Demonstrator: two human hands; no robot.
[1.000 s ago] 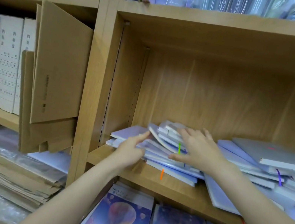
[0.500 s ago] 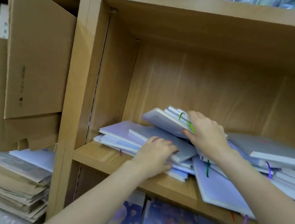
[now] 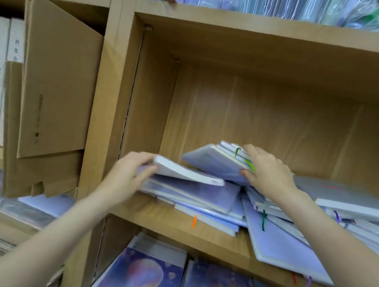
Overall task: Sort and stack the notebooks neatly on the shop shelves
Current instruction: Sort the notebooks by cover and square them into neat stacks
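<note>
On the wooden shelf (image 3: 205,240), our left hand (image 3: 125,177) pinches the top notebook (image 3: 186,173) of the left pile by its near corner while our right hand (image 3: 267,172) clamps a small tilted bundle (image 3: 215,162); these slim, glossy-looking covers probably slide, so gripping the edges seems safest.

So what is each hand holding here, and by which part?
Left hand lifts the top notebook by its left end; right hand grips a small bundle of notebooks by its right edge.
</note>
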